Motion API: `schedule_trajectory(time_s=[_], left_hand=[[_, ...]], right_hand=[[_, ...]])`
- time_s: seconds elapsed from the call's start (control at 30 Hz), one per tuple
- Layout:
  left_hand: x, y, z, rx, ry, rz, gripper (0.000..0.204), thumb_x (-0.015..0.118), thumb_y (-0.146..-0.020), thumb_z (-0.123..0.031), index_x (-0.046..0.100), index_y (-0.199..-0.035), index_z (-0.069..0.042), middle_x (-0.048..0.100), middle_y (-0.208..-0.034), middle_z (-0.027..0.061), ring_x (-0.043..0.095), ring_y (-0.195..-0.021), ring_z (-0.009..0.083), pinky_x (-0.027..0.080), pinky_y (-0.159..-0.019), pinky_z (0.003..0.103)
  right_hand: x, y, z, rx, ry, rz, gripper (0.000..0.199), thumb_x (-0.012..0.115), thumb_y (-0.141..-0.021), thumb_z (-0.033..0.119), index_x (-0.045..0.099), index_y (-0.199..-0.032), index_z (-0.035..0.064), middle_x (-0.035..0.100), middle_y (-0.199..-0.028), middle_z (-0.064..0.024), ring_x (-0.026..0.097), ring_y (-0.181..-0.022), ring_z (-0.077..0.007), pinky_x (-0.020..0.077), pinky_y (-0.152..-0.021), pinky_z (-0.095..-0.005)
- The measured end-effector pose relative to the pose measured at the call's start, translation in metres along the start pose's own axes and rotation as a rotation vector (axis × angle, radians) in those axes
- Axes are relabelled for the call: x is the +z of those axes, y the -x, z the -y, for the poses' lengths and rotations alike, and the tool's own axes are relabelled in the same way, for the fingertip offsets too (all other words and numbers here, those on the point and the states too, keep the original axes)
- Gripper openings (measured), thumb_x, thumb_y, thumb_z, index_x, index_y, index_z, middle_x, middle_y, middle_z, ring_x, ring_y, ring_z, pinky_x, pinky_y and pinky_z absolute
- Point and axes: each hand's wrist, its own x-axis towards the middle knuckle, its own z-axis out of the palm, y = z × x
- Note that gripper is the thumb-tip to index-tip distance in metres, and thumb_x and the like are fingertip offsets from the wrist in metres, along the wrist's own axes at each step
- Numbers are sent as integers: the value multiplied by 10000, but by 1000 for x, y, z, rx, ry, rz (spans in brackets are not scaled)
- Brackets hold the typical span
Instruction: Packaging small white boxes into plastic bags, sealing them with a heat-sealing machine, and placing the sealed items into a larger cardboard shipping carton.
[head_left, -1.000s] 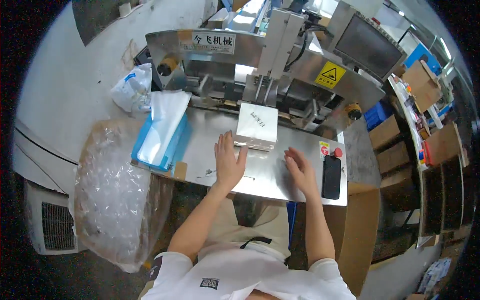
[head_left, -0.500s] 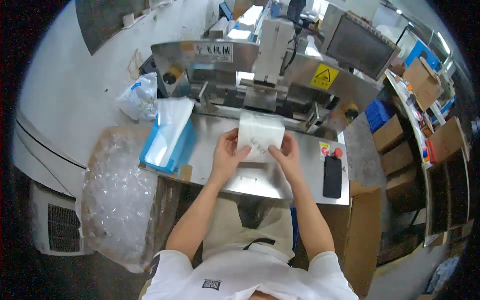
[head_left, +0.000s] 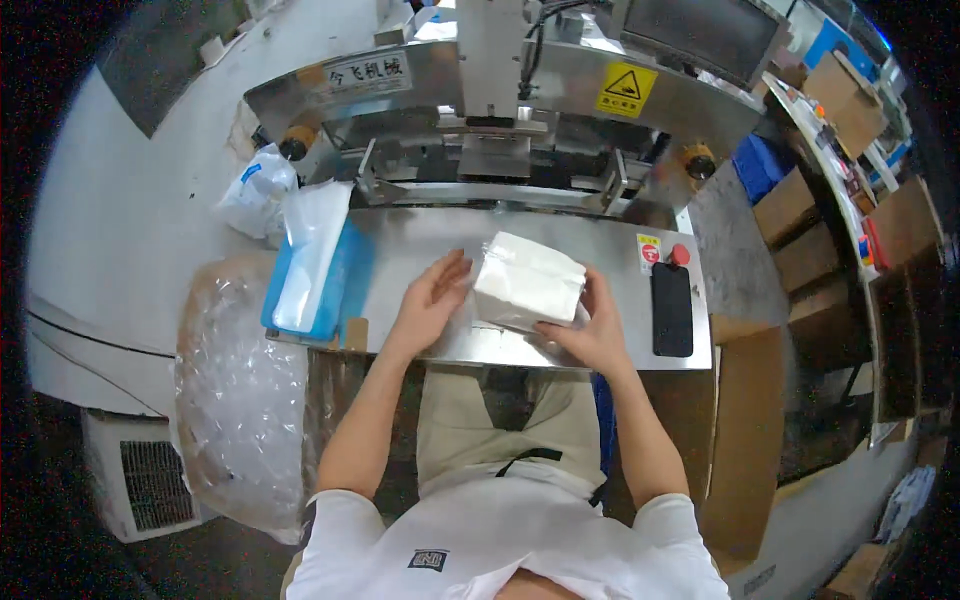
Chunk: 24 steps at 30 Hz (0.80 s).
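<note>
A white block-shaped pack in clear film [head_left: 528, 282], perhaps paper tissues, is tilted over the steel worktop [head_left: 420, 226]. My right hand [head_left: 592, 325] grips its right side, thumb at the near lower edge and fingers behind the right end. To the left of the pack, my left hand [head_left: 433, 304] is open and apart from it, its fingers pointing toward the machine. Just beyond the worktop, the machine's metal press block [head_left: 495, 157] sits above the opening.
A blue box [head_left: 305, 290] holding white plastic sheets stands at the worktop's left. Below it lies a large bag of clear film [head_left: 240, 390]. On the right are a black phone [head_left: 672, 310] and a red button [head_left: 680, 255]. An open carton [head_left: 745, 430] stands beside the worktop.
The pack has turned and tilted, now showing a different, unprinted face. My left hand has let go of it and moved left; my right hand still holds it. The view has shifted.
</note>
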Motion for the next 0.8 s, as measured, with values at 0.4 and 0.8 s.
schedule_trajectory(time_s=[0.4,0.8], left_hand=[[78,-73,-18,132,-833,-31,697,645,-897,-453,455,-1437,-54,496,-1420,242,502,-1298,343,367,-1109,412],[-5,-173,59,625,-1264,-170,358,548,-986,-238,629,-1243,-3,686,-1102,222,654,-994,405,511,-862,455]], right_hand=[[-119,157,10,230,-287,-308,929,864,-613,163,401,-1404,17,529,-1291,-113,519,-1209,-236,415,-1042,-373],[-304,338,25,648,719,-831,1039,864,-619,274,325,-1452,-34,532,-1338,-267,540,-1244,-357,420,-1058,-377]])
